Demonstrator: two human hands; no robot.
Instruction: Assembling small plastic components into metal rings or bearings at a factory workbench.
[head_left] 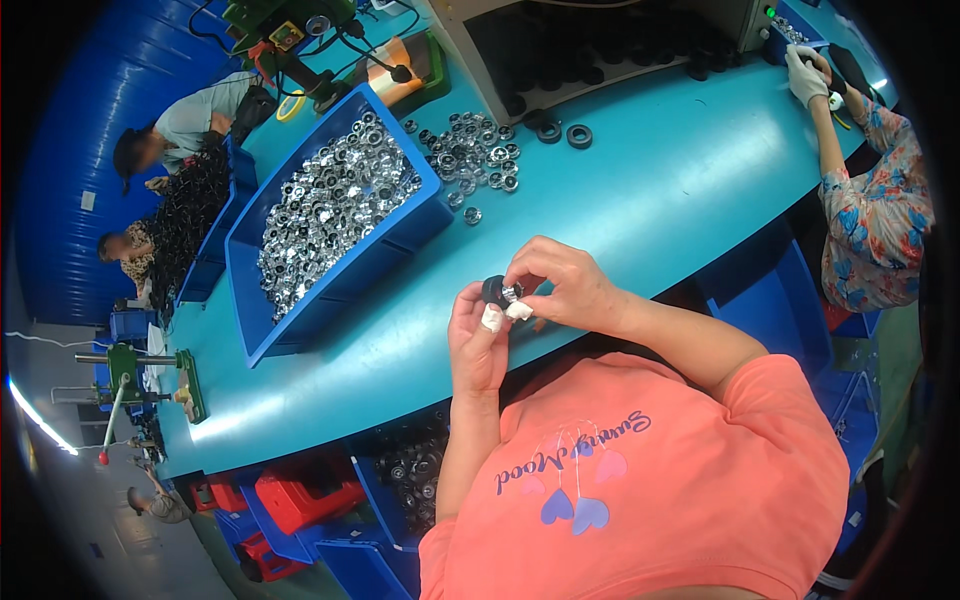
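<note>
Above the near edge of the turquoise table, both my hands meet around a small black ring (pixel 493 289). My left hand (pixel 474 345) is closed on the ring, with white wrapping on the thumb. With its fingers pinched, my right hand (pixel 572 287) holds a shiny silver hub (pixel 512 293) against the ring's side; white wrapping covers that thumb too. How deep the hub sits in the ring cannot be made out. Nearest on the left is a blue bin (pixel 375 272) full of silver hubs. More loose hubs (pixel 470 150) lie beside it, near two black rings (pixel 578 136).
A pale open-fronted cabinet (pixel 465 50) holding black rings stands at the back. Green presses (pixel 125 385) are on the left and at the upper left. At right, a gloved co-worker (pixel 870 215) works. Blue bins (pixel 770 310) and red stools (pixel 305 495) sit below the table.
</note>
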